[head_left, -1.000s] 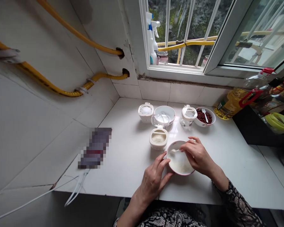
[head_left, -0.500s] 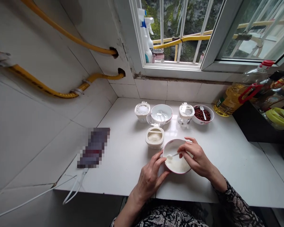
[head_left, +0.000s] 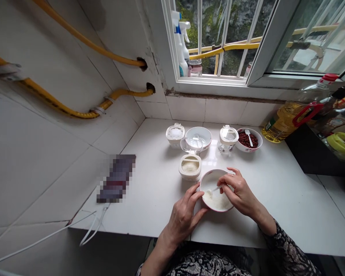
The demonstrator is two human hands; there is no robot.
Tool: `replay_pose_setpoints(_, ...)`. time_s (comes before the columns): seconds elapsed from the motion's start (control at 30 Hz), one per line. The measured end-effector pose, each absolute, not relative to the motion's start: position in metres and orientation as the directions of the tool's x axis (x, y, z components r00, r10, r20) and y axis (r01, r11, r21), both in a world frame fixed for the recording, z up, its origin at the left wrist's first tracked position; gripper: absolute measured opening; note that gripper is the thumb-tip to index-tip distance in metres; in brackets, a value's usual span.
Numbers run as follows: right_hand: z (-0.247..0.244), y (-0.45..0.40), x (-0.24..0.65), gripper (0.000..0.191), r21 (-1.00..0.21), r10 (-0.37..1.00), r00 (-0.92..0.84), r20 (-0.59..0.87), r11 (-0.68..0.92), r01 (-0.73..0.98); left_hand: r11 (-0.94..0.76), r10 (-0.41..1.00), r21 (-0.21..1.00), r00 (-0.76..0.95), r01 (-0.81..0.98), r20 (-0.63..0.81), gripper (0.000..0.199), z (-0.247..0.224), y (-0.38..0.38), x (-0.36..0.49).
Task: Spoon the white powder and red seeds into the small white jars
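Note:
A white bowl with a pink rim sits near the front of the counter and holds a white powdery mound. My left hand grips the bowl's near left side. My right hand pinches a small white spoon, whose tip is in the powder. Just behind the bowl stands an open cream jar of pale powder, its clear lid flipped back. Part of the bowl's interior is hidden by my right hand.
Along the back of the white counter stand a lidded jar, a white bowl, a glass jar and a bowl of red beans. An oil bottle stands at the right, and a pixelated flat object with a white cable lies left.
The whole view has shifted slightly. The spoon has moved within the bowl, and its tip now sits lower in the powder. Both hands stay on the bowl and spoon.

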State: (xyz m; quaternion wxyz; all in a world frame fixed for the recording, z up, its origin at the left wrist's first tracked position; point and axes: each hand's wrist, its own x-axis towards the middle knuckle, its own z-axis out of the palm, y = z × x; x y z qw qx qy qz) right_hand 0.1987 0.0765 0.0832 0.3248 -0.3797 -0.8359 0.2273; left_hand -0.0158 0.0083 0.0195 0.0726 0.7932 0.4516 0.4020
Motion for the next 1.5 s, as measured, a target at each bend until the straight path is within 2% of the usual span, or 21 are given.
replay_pose_setpoints(0.23, 0.083, 0.079, 0.205, 0.019, -0.764, 0.892, -0.327, 0.312, 0.44, 0.472, -0.572, 0.785, 0.484, 0.269, 0.663, 0.559, 0.029, 0.02, 0.008, -0.016)
replay_pose_setpoints(0.47, 0.081, 0.08, 0.208, 0.02, -0.793, 0.91, -0.266, 0.318, 0.409, 0.45, -0.574, 0.783, 0.484, 0.27, 0.661, 0.561, 0.028, 0.021, 0.009, -0.016)
replay_pose_setpoints(0.87, 0.079, 0.08, 0.204, 0.02, -0.706, 0.872, -0.307, 0.381, 0.489, 0.512, -0.576, 0.781, 0.479, 0.273, 0.662, 0.562, 0.029, 0.021, 0.009, -0.016)
replay_pose_setpoints(0.97, 0.079, 0.079, 0.2, 0.019, -0.62, 0.824, -0.378, 0.422, 0.566, 0.543, -0.58, 0.777, 0.474, 0.275, 0.662, 0.566, 0.03, 0.021, 0.009, -0.016)
replay_pose_setpoints(1.03, 0.078, 0.078, 0.197, 0.019, -0.603, 0.798, -0.442, 0.41, 0.601, 0.524, -0.58, 0.777, 0.476, 0.273, 0.661, 0.567, 0.03, 0.021, 0.009, -0.016)
replay_pose_setpoints(1.13, 0.078, 0.077, 0.196, 0.02, -0.673, 0.82, -0.447, 0.357, 0.558, 0.486, -0.579, 0.778, 0.481, 0.27, 0.658, 0.568, 0.029, 0.02, 0.009, -0.015)
replay_pose_setpoints(1.37, 0.082, 0.078, 0.204, 0.019, -0.864, 0.948, -0.213, 0.236, 0.305, 0.4, -0.581, 0.775, 0.477, 0.27, 0.66, 0.571, 0.029, 0.02, 0.009, -0.015)
replay_pose_setpoints(1.5, 0.084, 0.079, 0.204, 0.019, -0.948, 0.98, -0.151, 0.129, 0.167, 0.269, -0.582, 0.771, 0.47, 0.268, 0.663, 0.578, 0.027, 0.021, 0.009, -0.015)
